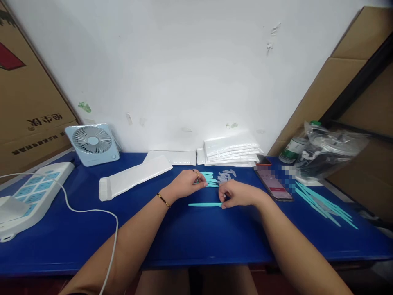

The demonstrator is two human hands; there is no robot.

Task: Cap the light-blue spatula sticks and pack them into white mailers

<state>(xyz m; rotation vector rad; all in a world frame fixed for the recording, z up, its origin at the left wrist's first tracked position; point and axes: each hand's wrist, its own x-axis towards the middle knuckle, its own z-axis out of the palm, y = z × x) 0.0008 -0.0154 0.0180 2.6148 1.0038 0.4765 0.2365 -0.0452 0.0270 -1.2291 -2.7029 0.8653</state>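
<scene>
My right hand is closed in a pinch on one end of a long turquoise plastic stick that lies flat on the blue table. My left hand, with a ring and a gold bracelet, has its fingers curled on a small bunch of short turquoise pieces. Just behind my hands lie several small pale translucent caps.
A pile of long turquoise sticks lies at the right, beside a phone. White padded envelopes are stacked by the wall, one long white sleeve at the left. A small fan, a power strip, a bottle and a plastic bag stand around.
</scene>
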